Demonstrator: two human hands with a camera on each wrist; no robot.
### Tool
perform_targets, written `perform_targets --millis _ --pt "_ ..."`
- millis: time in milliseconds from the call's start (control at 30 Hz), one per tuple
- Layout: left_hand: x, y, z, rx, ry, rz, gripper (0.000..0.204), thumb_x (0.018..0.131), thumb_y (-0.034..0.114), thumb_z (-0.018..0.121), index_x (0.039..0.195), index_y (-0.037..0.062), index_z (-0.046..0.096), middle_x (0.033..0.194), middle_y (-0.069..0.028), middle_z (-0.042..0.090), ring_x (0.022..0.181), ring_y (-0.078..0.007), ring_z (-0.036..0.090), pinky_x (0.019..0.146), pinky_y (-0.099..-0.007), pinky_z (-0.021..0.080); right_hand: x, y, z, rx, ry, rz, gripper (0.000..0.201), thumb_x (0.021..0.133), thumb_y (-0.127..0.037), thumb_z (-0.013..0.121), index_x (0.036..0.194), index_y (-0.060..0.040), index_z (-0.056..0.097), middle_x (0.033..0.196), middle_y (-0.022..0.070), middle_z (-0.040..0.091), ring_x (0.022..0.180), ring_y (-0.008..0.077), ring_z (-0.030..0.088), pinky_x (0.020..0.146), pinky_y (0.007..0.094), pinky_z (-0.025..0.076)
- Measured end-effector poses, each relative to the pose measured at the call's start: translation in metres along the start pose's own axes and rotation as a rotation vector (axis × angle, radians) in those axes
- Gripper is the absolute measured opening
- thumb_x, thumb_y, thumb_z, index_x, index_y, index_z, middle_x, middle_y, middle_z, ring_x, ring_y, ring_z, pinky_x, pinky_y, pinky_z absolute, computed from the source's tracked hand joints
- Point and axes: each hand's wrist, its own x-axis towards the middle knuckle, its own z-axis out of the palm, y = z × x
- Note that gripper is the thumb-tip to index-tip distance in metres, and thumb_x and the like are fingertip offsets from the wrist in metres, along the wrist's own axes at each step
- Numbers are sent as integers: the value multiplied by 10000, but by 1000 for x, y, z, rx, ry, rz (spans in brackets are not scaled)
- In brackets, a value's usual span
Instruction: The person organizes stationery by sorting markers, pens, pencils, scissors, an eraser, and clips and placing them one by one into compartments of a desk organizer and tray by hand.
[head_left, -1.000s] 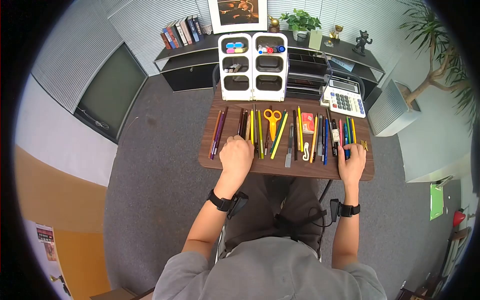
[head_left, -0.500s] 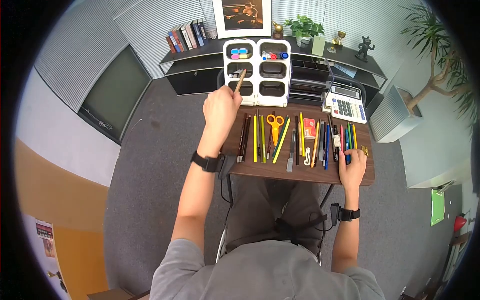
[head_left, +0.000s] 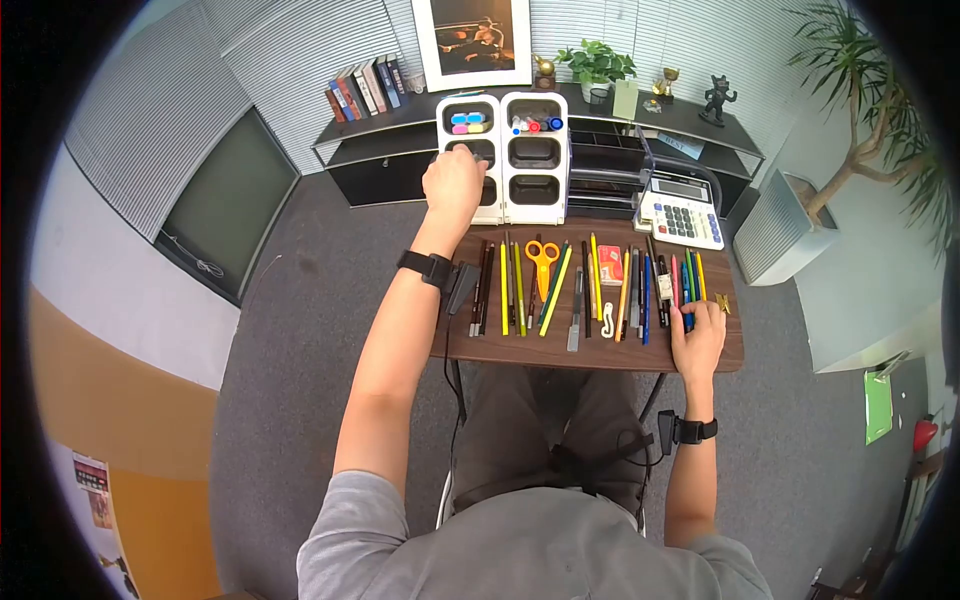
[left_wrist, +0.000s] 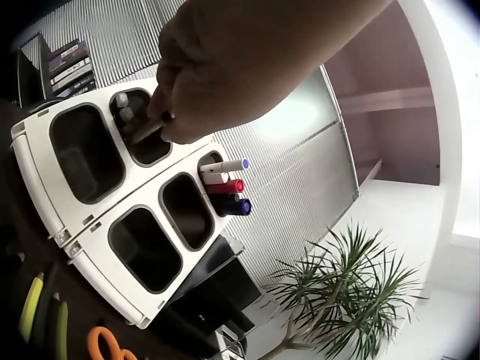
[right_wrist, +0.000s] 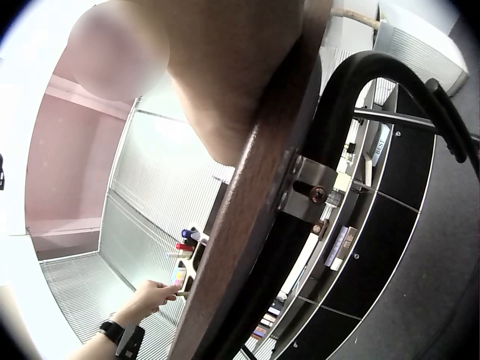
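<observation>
My left hand [head_left: 452, 188] reaches to the white organizer [head_left: 504, 185] at the table's back. Its fingers pinch a light brown pencil [left_wrist: 148, 130], whose lower end is inside the middle opening of the left column. Short grey-tipped items [left_wrist: 124, 107] lie in that same opening. The head view has the pencil hidden behind the hand. My right hand [head_left: 699, 338] rests at the right of the table, fingers relaxed over the near ends of blue and green pencils [head_left: 689, 270], the thumb beside a pink pencil [head_left: 675, 275]. The right wrist view shows little of this hand.
Pencils lie in a row across the brown table [head_left: 520, 350], with orange scissors [head_left: 541, 256], a red-and-white box [head_left: 610, 264] and a grey cutter [head_left: 575, 320] among them. Markers [head_left: 540, 125] and highlighters [head_left: 467, 122] fill the top openings. A calculator [head_left: 683, 216] stands back right.
My left hand took the light brown pencil from the row, lifted it and carried it forward into the organizer's middle left opening. The right hand has stayed in place.
</observation>
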Motion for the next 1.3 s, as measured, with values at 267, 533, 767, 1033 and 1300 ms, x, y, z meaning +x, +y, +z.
perform_targets --millis 267,533,767,1033,1300 --pt "-39 15 -11 -115 227 216 320 855 291 765 1001 48 616 891 -142 657 843 -326 696 678 -433 576 0 3 1 4 2 -5 196 861 -237 742 925 -81 642 985 110 592 943 335 560 828 440 435" --pt "-160 89 -7 -370 -306 367 272 826 295 782 823 52 660 820 -118 674 768 -320 691 655 -430 551 0 3 2 -8 11 -14 190 865 -239 738 924 -84 645 981 102 592 938 327 564 823 435 435" --pt "-180 111 25 -356 -357 302 333 843 294 769 817 -17 654 806 -187 672 723 -362 698 623 -447 569 0 2 1 -1 11 -16 189 865 -235 738 928 -84 643 983 102 590 941 321 565 819 428 433" --pt "-189 118 35 -111 -297 262 228 823 169 678 852 -56 665 819 -203 676 748 -365 719 641 -430 607 0 0 0 5 12 -10 192 863 -235 742 916 -81 641 976 97 587 928 314 558 811 426 431" --pt "-192 114 48 -52 -255 266 173 823 131 649 827 -42 656 736 -194 669 654 -331 718 560 -414 597 1 -1 -1 14 7 -3 196 860 -239 745 916 -80 643 974 101 587 933 320 559 815 432 432"
